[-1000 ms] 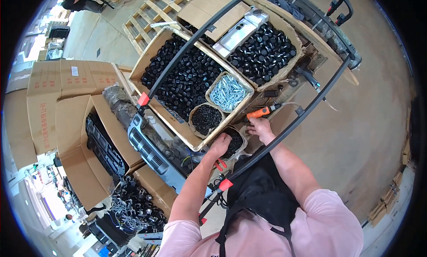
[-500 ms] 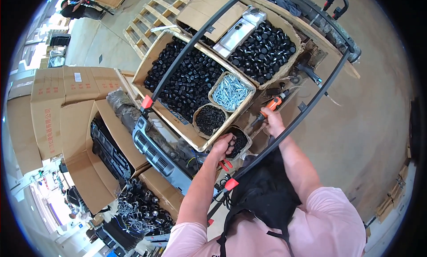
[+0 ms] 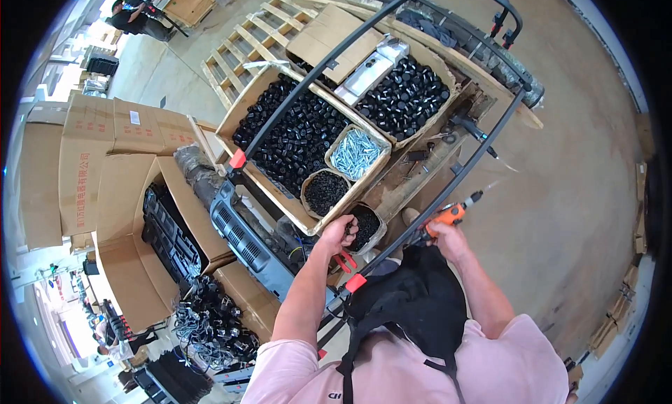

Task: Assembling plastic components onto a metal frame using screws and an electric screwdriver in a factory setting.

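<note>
My left hand (image 3: 338, 233) reaches into a small round tub of tiny black parts (image 3: 364, 223), fingers curled over its rim; whether it holds any I cannot tell. My right hand (image 3: 448, 239) grips an orange electric screwdriver (image 3: 451, 212), its bit pointing up and right. Both hands work beside a black tube frame (image 3: 448, 187) with red clamps that arches over the boxes.
A big carton of black caps (image 3: 297, 135), a box of silver screws (image 3: 355, 152), a second tub of black parts (image 3: 323, 190) and another carton of caps (image 3: 409, 96) sit ahead. Grey grilles (image 3: 241, 229), open cartons, a wooden pallet (image 3: 245, 44) lie left. Another person stands far off.
My right hand has carried the orange screwdriver to the right, away from the tubs, to the far side of the black tube. My left hand stays at the small tub.
</note>
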Tool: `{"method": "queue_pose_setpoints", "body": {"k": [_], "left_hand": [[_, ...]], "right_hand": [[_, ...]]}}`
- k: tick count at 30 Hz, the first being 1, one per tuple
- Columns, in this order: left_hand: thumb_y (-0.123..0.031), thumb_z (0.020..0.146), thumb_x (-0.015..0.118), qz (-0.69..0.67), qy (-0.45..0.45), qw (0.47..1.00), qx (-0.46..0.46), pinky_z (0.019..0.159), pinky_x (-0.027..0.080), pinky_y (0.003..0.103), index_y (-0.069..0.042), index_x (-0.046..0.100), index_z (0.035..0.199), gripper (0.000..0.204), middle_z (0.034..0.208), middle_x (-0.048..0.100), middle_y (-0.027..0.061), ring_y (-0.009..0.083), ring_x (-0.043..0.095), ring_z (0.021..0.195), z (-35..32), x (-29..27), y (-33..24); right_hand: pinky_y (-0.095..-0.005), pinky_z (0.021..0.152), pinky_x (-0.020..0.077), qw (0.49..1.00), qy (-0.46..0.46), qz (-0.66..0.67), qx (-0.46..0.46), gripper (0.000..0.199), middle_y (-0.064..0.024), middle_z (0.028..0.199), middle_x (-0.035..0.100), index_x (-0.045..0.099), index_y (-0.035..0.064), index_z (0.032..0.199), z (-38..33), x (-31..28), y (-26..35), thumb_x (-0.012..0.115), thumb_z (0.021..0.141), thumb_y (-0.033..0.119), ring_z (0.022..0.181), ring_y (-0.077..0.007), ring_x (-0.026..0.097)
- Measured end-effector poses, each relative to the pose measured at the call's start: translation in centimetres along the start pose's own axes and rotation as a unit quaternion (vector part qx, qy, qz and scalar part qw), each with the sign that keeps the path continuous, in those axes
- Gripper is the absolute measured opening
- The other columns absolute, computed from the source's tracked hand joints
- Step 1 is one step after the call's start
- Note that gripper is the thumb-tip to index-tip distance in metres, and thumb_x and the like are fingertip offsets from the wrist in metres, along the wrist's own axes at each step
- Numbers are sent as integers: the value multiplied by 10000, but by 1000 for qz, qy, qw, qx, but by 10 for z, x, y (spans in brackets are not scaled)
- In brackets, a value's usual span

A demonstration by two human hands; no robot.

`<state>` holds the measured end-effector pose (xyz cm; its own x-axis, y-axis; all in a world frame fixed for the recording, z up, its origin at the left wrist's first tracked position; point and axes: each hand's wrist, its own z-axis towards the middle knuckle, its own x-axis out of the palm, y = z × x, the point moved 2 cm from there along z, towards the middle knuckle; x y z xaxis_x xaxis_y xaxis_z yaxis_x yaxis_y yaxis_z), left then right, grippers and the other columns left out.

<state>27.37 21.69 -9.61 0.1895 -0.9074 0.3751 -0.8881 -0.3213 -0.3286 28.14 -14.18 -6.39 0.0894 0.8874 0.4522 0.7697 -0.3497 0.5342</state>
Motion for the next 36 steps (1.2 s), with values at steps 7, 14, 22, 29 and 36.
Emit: {"method": "queue_pose_setpoints", "body": {"k": [7, 14, 22, 29, 36], "left_hand": [[-298, 1041, 508, -130, 98, 987, -2, 400, 227, 232, -172, 532, 811, 263, 680, 488, -46, 75, 335, 450, -32, 18, -11], [-291, 1079, 492, -273, 295, 911, 88, 388, 261, 232, -136, 533, 870, 263, 686, 434, -32, 76, 347, 449, -87, 38, -23], [-306, 1125, 539, -310, 196, 890, 272, 490, 331, 209, -116, 602, 1089, 203, 891, 554, -10, 90, 445, 654, -111, 61, -6], [-278, 1135, 504, -319, 66, 899, 294, 642, 553, 270, -62, 632, 1250, 276, 1073, 716, 79, 185, 686, 846, -114, 64, 23], [-290, 1157, 436, -331, -11, 881, 337, 680, 615, 306, -56, 635, 1245, 319, 1129, 750, 118, 214, 738, 904, -119, 78, 33]], "right_hand": [[-385, 806, 608, 992, -42, -46, -111, 618, -120, 1193, 730, 515, 84, 1435, -83, 22, 24, 772, 873, 111, 1076, -220, 709], [-340, 965, 577, 814, 11, -440, -378, 490, -106, 1166, 762, 639, 53, 1312, -163, 70, 103, 805, 852, 33, 1092, -186, 730], [-340, 976, 584, 775, 95, -391, -488, 517, -114, 1208, 762, 652, 54, 1299, -185, 154, 157, 862, 826, 37, 1076, -191, 742], [-348, 981, 590, 755, 180, -400, -486, 547, -126, 1227, 752, 626, 22, 1313, -149, 181, 161, 868, 822, 24, 1082, -198, 738], [-370, 1042, 566, 758, 291, -302, -499, 601, -186, 1305, 702, 558, -1, 1371, -136, 221, 183, 838, 839, -11, 1173, -232, 704]]}}
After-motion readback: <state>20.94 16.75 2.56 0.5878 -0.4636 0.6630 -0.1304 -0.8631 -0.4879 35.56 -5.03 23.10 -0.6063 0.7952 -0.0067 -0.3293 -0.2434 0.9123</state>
